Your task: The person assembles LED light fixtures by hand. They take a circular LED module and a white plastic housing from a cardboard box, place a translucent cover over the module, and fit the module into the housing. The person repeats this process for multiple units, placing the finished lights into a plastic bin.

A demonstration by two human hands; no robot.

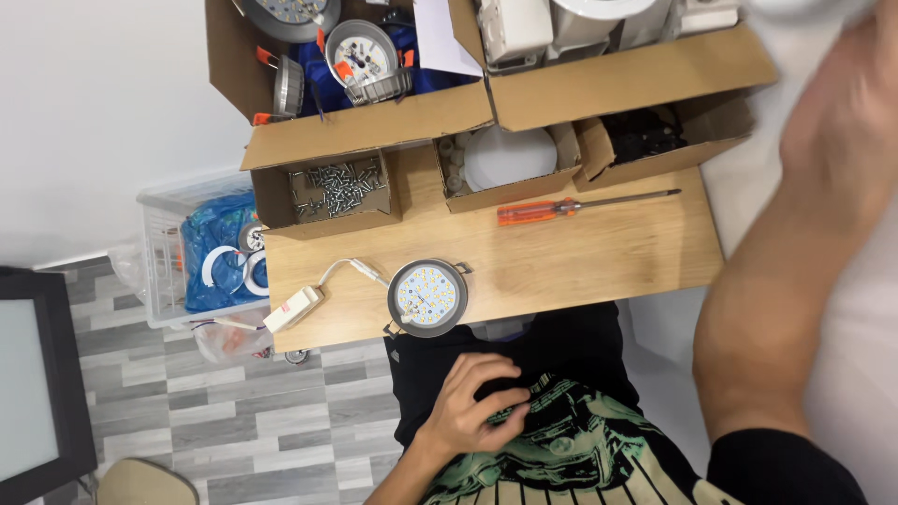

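- While your left hand [472,404] rests loosely curled and empty on your lap, the round lamp [427,297] lies just beyond it at the table [599,257] edge.
- Your right hand [842,122] is raised, blurred; its grip cannot be told.
- Likely light, rigid, fragile-faced: hold the metal rim.

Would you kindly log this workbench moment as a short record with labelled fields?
left hand: left hand rests curled on the dark printed shirt, below the table edge, holding nothing
right hand: right hand raised at the frame's right edge, blurred; grip unclear
nearest item: round LED downlight at the wooden table front edge, LEDs facing up
wired to it: white driver box
tool: orange-handled screwdriver lying flat
parts: cardboard box of screws
floor: clear plastic bin left of table
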